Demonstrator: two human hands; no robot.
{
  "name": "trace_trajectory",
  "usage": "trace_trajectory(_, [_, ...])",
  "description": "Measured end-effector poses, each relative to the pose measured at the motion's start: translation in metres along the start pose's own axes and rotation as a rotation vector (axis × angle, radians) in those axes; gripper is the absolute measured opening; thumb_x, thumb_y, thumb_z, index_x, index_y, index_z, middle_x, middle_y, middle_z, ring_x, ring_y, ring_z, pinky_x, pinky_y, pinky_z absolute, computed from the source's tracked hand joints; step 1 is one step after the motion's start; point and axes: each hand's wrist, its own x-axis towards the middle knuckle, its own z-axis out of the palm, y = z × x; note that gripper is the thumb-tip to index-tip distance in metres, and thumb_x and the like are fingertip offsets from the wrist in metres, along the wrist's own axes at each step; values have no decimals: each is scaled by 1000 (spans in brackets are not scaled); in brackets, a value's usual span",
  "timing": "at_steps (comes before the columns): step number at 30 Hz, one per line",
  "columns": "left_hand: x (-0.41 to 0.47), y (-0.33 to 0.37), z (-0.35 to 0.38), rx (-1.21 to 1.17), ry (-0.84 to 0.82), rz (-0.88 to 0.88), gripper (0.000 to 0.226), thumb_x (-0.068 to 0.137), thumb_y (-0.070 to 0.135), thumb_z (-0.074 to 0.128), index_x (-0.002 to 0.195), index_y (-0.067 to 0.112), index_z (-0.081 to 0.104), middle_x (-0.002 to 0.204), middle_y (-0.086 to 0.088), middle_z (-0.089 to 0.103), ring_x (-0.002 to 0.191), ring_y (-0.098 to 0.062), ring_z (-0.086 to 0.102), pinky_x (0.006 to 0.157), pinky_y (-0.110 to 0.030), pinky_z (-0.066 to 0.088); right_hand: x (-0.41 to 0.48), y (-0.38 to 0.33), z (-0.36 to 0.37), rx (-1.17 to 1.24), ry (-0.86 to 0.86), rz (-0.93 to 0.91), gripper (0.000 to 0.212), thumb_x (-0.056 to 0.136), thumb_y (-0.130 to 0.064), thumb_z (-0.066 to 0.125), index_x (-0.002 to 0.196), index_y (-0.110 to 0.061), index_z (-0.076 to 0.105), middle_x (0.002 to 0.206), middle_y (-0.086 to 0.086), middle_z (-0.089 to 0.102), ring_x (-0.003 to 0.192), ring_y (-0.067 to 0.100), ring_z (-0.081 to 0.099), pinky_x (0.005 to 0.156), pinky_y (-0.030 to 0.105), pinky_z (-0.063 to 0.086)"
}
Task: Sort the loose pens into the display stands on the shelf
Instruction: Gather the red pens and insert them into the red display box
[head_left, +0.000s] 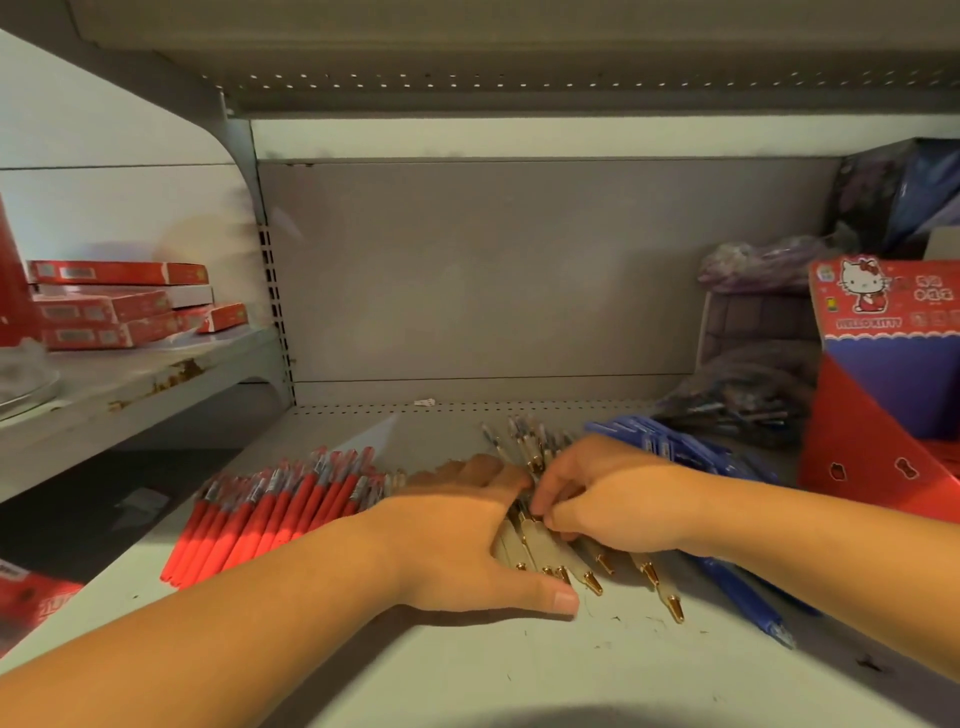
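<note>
Between left hand (467, 530), right hand (608, 493): seven white pens (541, 544).

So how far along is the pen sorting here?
Done: red pens lie bunched at left, blue pens heaped at right, both on the shelf. In hand: the left hand braces the gold-tipped pens while the right hand curls its fingers round some. Left: no pen shows in the Hello Kitty display stand, so all the loading remains.
</note>
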Motion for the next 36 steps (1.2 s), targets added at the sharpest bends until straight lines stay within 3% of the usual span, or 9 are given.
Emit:
trace_trajectory(4, [6, 8, 12, 0, 19, -18, 87, 63, 93, 46, 136, 52, 26, 133, 12, 51, 120, -17, 53, 95, -32, 43, 4, 8, -12, 155, -35, 41, 14, 89, -8, 68, 86, -21, 69, 87, -6, 73, 86, 13, 70, 80, 27, 57])
trace_trajectory(7, [8, 11, 15, 17, -18, -57, 84, 65, 93, 44, 138, 53, 29, 137, 13, 52, 128, -15, 48, 94, -29, 37, 10, 17, -27, 481, 20, 162, 11, 92, 4, 56, 94, -3, 65, 78, 12, 75, 73, 24, 75, 61, 27, 61])
trace_trajectory(12, [4, 12, 8, 16, -60, -75, 80, 72, 90, 41, 141, 51, 34, 147, 16, 45, 136, -14, 41, 107, -35, 35, 52, 28, -49, 169, 206, 138, 5, 94, -10, 60, 93, -8, 65, 86, 10, 71, 71, 17, 70, 56, 20, 54])
trace_trajectory(17, [2, 9, 1, -103, -146, -125, 91, 64, 98, 34, 142, 52, 30, 154, 16, 37, 137, -15, 40, 111, -37, 34, 92, 11, -43, -138, 113, 257, 32, 93, -46, 59, 96, -14, 60, 88, 4, 60, 78, 17, 61, 68, 26, 53])
trace_trajectory(21, [-1, 9, 2, -60, -111, -168, 93, 67, 98, 18, 147, 52, 22, 161, 9, 26, 145, -20, 29, 114, -41, 25, 108, -9, -27, -340, -16, 274, 68, 88, -68, 50, 137, -19, 51, 136, 6, 54, 115, 25, 56, 94, 41, 47])
trace_trajectory(24, [-1, 12, 1, -20, -94, -145, 92, 72, 95, 18, 150, 48, 20, 165, 11, 5, 150, -22, 17, 120, -46, 17, 113, -22, -23, -423, -111, 229, 62, 94, -60, 46, 139, -18, 50, 145, 8, 47, 130, 28, 47, 95, 39, 41])
trace_trajectory(26, [-2, 12, 0, 2, -109, -118, 91, 75, 93, 20, 152, 44, 19, 164, 17, -5, 151, -22, 10, 121, -49, 13, 117, -28, -22, -426, -165, 224, 50, 99, -49, 47, 137, -17, 51, 139, 8, 50, 127, 26, 48, 88, 35, 39])
trace_trajectory(32, [0, 5, -7, 44, -139, -67, 84, 79, 88, 27, 151, 45, 22, 162, 19, 14, 149, -18, 15, 120, -49, 17, 136, -25, -17, -328, -87, 318, 29, 85, -38, 67, 97, -11, 63, 93, 7, 65, 79, 22, 67, 72, 34, 58])
trace_trajectory(36, [1, 7, -7, 69, -158, -94, 81, 78, 89, 30, 149, 51, 22, 162, 15, 15, 149, -23, 12, 119, -50, 16, 150, -28, -3, -387, -18, 220, 18, 89, -29, 61, 98, -13, 61, 92, 5, 61, 73, 16, 58, 57, 27, 45])
